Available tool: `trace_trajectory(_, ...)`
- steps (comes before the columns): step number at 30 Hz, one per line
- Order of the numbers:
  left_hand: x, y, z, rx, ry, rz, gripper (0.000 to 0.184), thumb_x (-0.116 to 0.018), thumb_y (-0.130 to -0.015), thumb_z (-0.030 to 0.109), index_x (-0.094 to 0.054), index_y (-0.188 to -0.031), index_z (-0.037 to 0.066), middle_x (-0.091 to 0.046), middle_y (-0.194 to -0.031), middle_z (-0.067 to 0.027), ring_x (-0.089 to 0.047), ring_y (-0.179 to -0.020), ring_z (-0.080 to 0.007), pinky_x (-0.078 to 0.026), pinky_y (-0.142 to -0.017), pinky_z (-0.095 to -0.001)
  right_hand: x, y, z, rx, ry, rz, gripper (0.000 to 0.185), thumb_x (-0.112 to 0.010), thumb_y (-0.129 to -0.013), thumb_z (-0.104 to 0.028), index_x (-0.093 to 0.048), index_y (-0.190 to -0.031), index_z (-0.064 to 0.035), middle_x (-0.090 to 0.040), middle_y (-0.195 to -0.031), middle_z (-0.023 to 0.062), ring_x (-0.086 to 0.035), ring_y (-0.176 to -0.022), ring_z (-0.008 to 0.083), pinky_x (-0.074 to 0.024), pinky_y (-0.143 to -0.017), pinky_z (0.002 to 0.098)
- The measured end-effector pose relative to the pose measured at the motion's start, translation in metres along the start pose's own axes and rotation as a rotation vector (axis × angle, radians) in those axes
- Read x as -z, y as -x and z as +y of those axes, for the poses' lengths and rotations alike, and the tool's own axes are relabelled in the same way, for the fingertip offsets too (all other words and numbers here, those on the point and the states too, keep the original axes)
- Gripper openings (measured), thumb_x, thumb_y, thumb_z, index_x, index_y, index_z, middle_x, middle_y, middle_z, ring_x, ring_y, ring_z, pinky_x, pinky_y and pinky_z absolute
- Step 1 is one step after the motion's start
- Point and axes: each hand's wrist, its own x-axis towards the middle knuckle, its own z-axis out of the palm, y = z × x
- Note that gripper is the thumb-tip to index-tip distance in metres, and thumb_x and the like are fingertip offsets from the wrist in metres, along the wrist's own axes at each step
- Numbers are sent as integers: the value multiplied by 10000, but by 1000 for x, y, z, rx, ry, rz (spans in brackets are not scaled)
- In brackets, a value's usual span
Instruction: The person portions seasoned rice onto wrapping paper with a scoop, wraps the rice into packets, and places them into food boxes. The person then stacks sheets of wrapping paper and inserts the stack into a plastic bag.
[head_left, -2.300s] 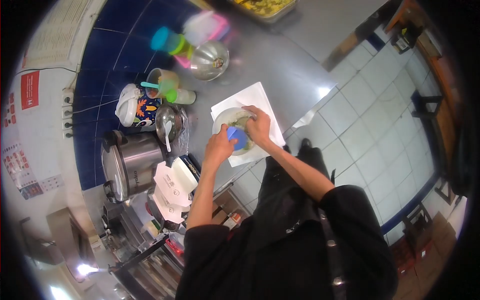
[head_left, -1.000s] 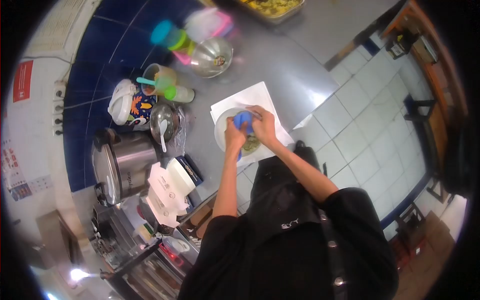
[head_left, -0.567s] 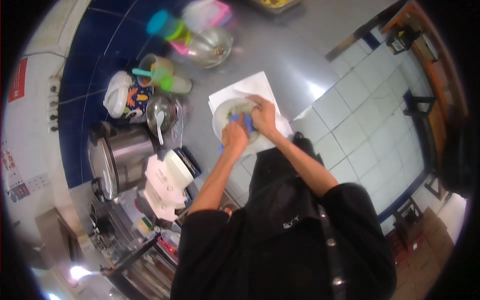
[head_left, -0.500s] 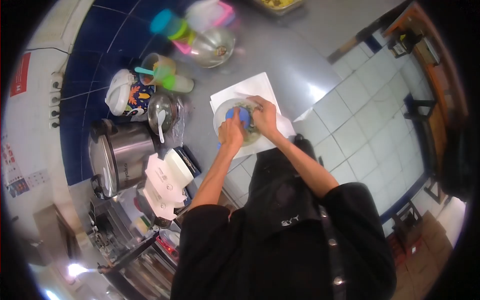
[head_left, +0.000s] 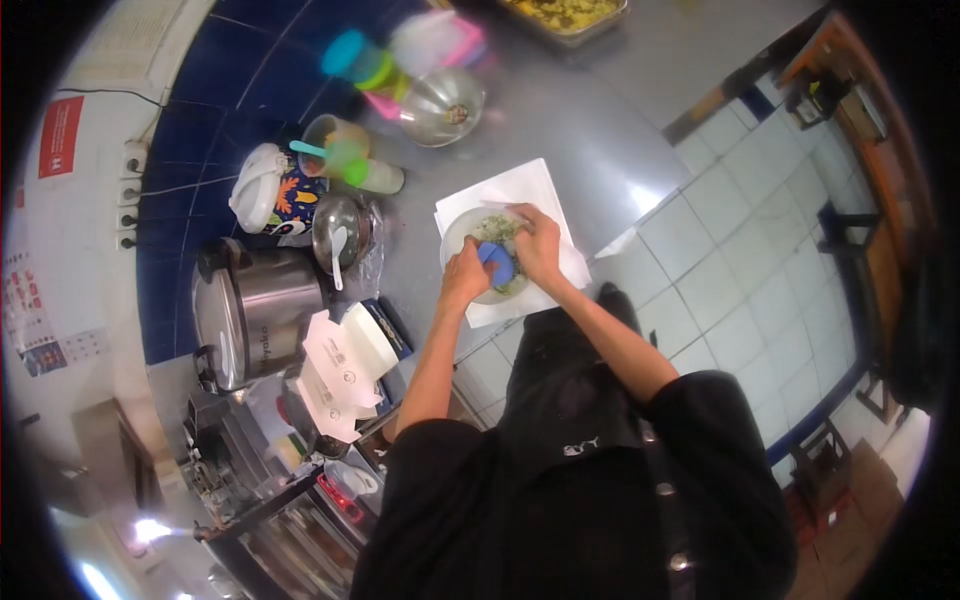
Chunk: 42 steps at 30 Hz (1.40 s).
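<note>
A white bowl with chopped green and pale food inside rests on white paper sheets at the edge of the steel counter. My left hand is closed round a blue tool, whose round part is down in the bowl. On the bowl's right side, my right hand grips the rim, with its fingers bent over into the bowl. The fingertips of both hands are partly hidden.
A steel bowl, a lidded cup and a glass-lidded pot with a white spoon stand leftward. Nearer are a large steel cooker and an open paper box. A food tray is at the top.
My left hand and the blue tool have shifted about inside the bowl, and more of the food shows now. My right hand stays at the rim. The view has swung slightly.
</note>
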Motion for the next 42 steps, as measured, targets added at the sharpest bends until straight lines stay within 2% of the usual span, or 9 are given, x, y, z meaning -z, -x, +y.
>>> trace_trajectory(9,-15,-8,38,104,38,162,513,-703,-864,244,-445,-1277,79,-688,-1062,-260,-648,-1035,-456,-510,-882,-511,0,-7,10,63,-2,-7,445,-425,-730,93,-678,-1089,22,-714,-1046,187,-692,-928,261,-522,-865,344)
trace_trajectory(12,25,7,12,15,69,-127,558,-707,-848,253,-456,-1314,75,-669,-1123,-274,-624,-1103,-440,-490,-928,-520,-1,-10,4,23,-19,-25,400,-485,-709,43,-691,-1050,-1,-706,-1037,200,-681,-968,371,-512,-895,400)
trace_trajectory(15,-27,4,6,59,-139,-65,591,-714,-827,269,-477,-1336,81,-653,-1173,-271,-612,-1140,-419,-479,-958,-517,1,2,9,55,54,-44,420,-470,-698,49,-684,-1056,3,-704,-1036,200,-677,-962,375,-513,-889,397)
trace_trajectory(26,18,-2,29,-115,-699,-216,543,-668,-812,186,-529,-1336,159,-715,-1009,-178,-695,-975,-363,-548,-849,-480,2,-3,2,-5,87,-112,471,-478,-670,59,-698,-1082,-3,-704,-1022,221,-674,-972,396,-506,-911,407)
trace_trajectory(32,-5,-6,10,-66,-538,-60,445,-610,-870,160,-508,-1293,70,-714,-1019,-199,-683,-999,-382,-531,-859,-500,2,-2,-5,40,138,-99,478,-464,-671,72,-708,-1074,-7,-714,-1024,213,-692,-939,355,-520,-885,384)
trace_trajectory(37,-12,-10,-7,91,211,1,481,-698,-875,204,-448,-1250,35,-681,-1025,-280,-643,-1036,-464,-506,-897,-535,-5,-2,12,43,75,-78,480,-435,-697,84,-700,-1089,1,-723,-1016,193,-701,-910,281,-528,-853,356)
trace_trajectory(39,-18,-12,-3,136,204,74,485,-690,-890,218,-446,-1269,39,-692,-1005,-259,-687,-944,-418,-544,-796,-495,-6,2,12,-10,68,-40,431,-445,-750,75,-696,-1093,5,-727,-1014,179,-693,-910,232,-531,-839,340)
trace_trajectory(40,-10,-5,0,196,375,-64,499,-690,-893,223,-439,-1281,36,-695,-996,-240,-696,-883,-385,-550,-729,-466,-7,3,7,-20,104,-41,366,-504,-777,-10,-708,-1080,-31,-724,-1031,186,-704,-956,333,-528,-882,363)
trace_trajectory(42,2,2,-7,208,625,-285,529,-685,-901,234,-422,-1304,13,-695,-972,-187,-692,-724,-286,-528,-551,-389,-6,4,8,-18,63,-84,345,-510,-802,-30,-707,-1086,-34,-725,-1035,184,-705,-964,331,-528,-880,366)
